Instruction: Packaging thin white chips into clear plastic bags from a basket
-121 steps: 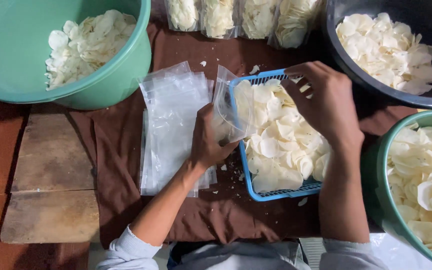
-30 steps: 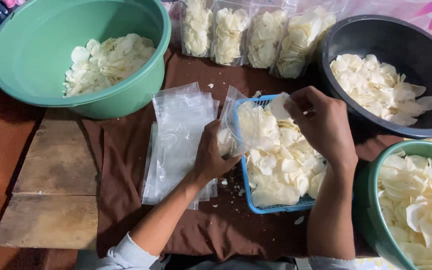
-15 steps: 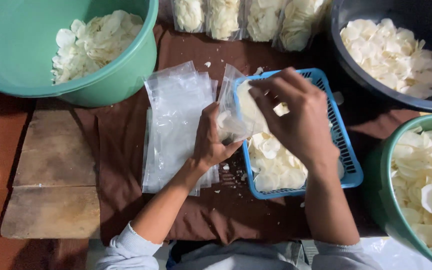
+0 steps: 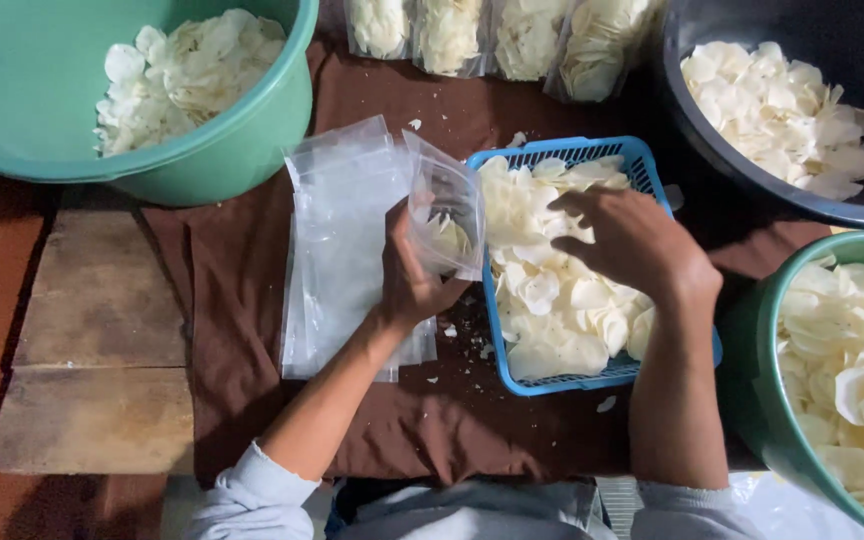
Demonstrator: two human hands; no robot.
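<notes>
One bag in hand: our left hand (image 4: 414,280) is closed around a small clear bag (image 4: 446,215), mouth tilted toward the blue basket (image 4: 652,175); a few pale chips sit inside it.
Right hand: our right hand (image 4: 632,240) lies spread, fingers loosely curled, on the chips (image 4: 542,290) in the basket; we cannot tell whether it has any pinched.
Doing it well: we judge it best to keep the bag's mouth wide and just beside the basket rim, and to take small, gentle handfuls so chips neither snap nor spill.
Spare bags: one flat pile of empty bags (image 4: 337,240) lies under our left wrist on the brown cloth (image 4: 222,330).
Filled bags: four stand at the far edge (image 4: 452,30).
Tubs: three, two green (image 4: 242,130) (image 4: 782,400) and one dark (image 4: 692,110), all holding chips.
Counter: wooden counter (image 4: 92,340), left of the cloth.
</notes>
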